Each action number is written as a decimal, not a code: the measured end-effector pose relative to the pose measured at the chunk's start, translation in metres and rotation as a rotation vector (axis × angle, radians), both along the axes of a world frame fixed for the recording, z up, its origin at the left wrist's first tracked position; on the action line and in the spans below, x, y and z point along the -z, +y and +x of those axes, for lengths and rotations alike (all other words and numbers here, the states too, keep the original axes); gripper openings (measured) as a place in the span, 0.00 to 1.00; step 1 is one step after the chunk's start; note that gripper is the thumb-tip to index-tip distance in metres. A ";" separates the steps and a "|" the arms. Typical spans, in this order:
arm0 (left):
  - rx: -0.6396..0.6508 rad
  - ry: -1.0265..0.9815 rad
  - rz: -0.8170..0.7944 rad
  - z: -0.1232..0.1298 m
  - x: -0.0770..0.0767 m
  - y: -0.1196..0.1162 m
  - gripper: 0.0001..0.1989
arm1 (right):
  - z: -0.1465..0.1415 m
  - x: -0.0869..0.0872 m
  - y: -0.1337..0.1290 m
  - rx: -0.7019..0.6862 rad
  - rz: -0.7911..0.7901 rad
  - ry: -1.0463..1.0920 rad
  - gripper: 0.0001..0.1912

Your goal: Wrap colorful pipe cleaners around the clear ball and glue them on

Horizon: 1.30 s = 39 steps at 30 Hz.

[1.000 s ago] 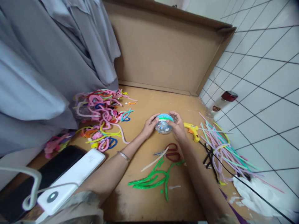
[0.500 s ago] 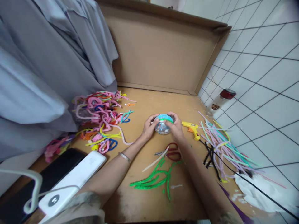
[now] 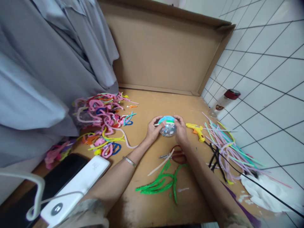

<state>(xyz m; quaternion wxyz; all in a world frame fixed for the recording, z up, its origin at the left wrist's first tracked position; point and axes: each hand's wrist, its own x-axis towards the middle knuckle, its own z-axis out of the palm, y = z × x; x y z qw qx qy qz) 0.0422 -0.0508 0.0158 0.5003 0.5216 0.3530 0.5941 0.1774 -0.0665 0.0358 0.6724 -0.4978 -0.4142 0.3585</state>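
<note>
Between my two hands is a clear round ball (image 3: 168, 130) with a blue upper part and a green and white band round its middle. My left hand (image 3: 154, 128) is closed on its left side, the thumb lying at the band. A short white strip end sticks out by the left fingers. My right hand (image 3: 180, 128) grips the right side. Small coloured bits show through the clear lower half. Nearer me on the table lie red-handled scissors (image 3: 178, 156), a cream strip (image 3: 160, 164) and several green pipe cleaners (image 3: 156, 185).
A yellow glue gun (image 3: 197, 132) lies right of my hands, near a bundle of pipe cleaners (image 3: 225, 142) and a bottle (image 3: 224, 103). Tangled pipe cleaners (image 3: 99, 110) cover the left. A white power bank (image 3: 78, 186) rests front left. Cardboard (image 3: 163, 50) stands behind.
My right fingers have shifted outward along the ball's right side, uncovering more of the band. The ball stays held in both hands. The view has shifted slightly.
</note>
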 end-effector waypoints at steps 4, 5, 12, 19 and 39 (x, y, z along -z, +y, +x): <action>-0.006 -0.044 0.013 0.002 0.000 -0.001 0.30 | -0.001 0.004 0.000 0.018 -0.010 0.004 0.20; -0.014 -0.053 0.022 0.002 0.000 0.000 0.29 | -0.002 0.005 0.000 0.003 -0.008 0.021 0.21; -0.005 -0.098 0.062 0.002 -0.002 0.001 0.28 | -0.007 0.011 -0.007 -0.079 -0.015 0.047 0.29; -0.005 -0.146 0.104 0.009 0.001 -0.001 0.28 | -0.006 0.005 -0.012 -0.004 -0.029 -0.234 0.36; 0.169 -0.296 0.086 0.021 0.002 -0.006 0.25 | 0.006 -0.006 -0.002 0.219 -0.109 -0.425 0.30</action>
